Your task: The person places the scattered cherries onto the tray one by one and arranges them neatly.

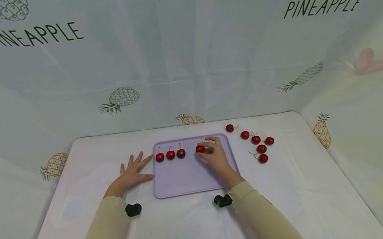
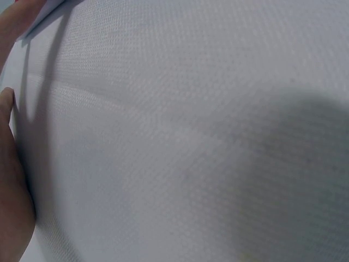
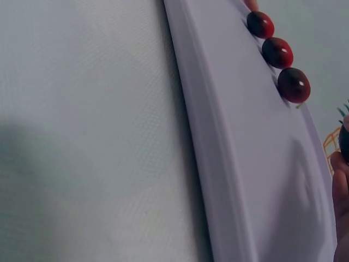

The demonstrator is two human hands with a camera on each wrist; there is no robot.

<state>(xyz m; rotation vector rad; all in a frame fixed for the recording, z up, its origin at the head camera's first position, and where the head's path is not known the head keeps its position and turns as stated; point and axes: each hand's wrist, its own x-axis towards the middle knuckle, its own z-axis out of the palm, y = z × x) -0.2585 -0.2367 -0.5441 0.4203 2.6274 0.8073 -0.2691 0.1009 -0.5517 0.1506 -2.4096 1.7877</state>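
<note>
Right hand (image 1: 217,157) pinches a cherry (image 1: 200,149); sloppy release might roll it into the row (image 1: 171,155) left of that grip.

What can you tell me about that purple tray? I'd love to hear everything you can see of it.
The tray is pale purple and rectangular, with rounded corners and a raised rim, smooth and plastic-looking. It lies flat on the white table. Three cherries sit on it in a row near its far left corner. The left hand seems to touch its left edge. The right hand holds another cherry over its right part; whether either touches the tray is unclear.
</note>
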